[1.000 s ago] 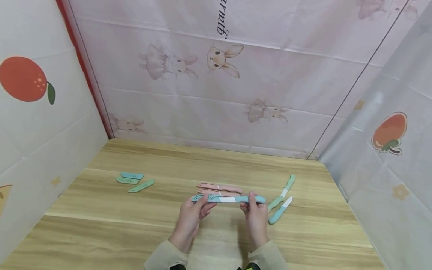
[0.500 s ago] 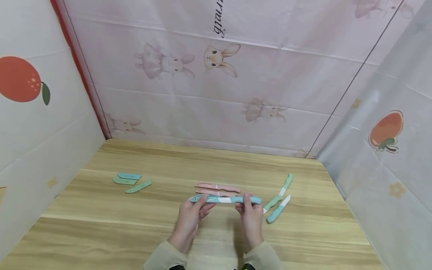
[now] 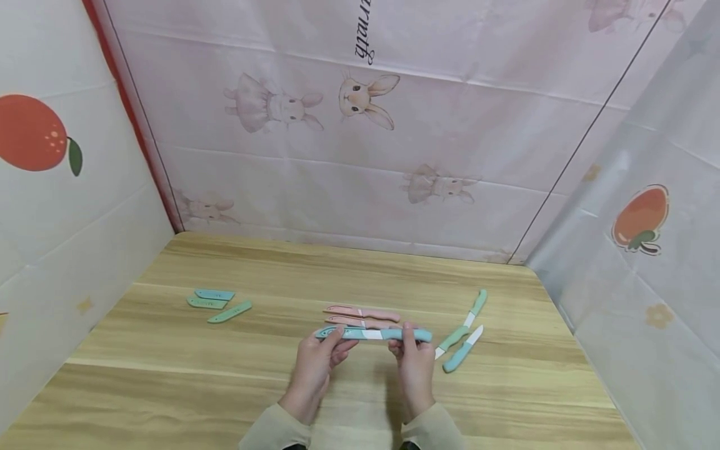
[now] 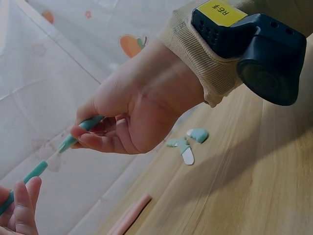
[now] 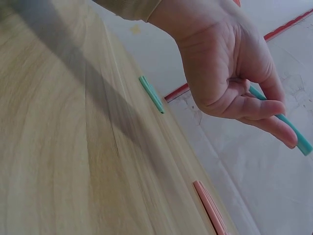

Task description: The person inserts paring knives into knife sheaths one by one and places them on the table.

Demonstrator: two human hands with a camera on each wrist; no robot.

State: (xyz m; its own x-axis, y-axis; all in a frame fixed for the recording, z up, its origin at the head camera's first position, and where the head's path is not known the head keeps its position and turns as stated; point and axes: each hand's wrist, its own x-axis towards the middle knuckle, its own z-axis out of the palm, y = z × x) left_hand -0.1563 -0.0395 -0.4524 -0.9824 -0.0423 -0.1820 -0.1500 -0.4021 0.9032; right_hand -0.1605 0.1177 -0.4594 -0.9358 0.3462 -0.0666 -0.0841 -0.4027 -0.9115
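In the head view a blue paring knife (image 3: 394, 335) is held level above the table, its white blade partly inside a blue sheath (image 3: 354, 333). A short white stretch of blade shows between sheath and handle. My left hand (image 3: 314, 362) pinches the sheath between thumb and fingers. With thumb on top, my right hand (image 3: 415, 369) pinches the handle. The left wrist view shows the right hand (image 4: 137, 107) on the handle and part of the left hand at the lower left. In the right wrist view the left hand (image 5: 230, 68) grips the sheath.
Two pink sheathed knives (image 3: 377, 315) lie behind the held knife. At right lie two green unsheathed knives (image 3: 457, 337) and a blue one (image 3: 458, 359). One blue sheath (image 3: 215, 294) and two green sheaths (image 3: 230, 312) lie at left. Printed curtains stand around the wooden table (image 3: 197, 375).
My right hand has moved left toward my left hand, and less white blade shows between handle and sheath. The head view has shifted slightly. The knives and sheaths on the table stay put.
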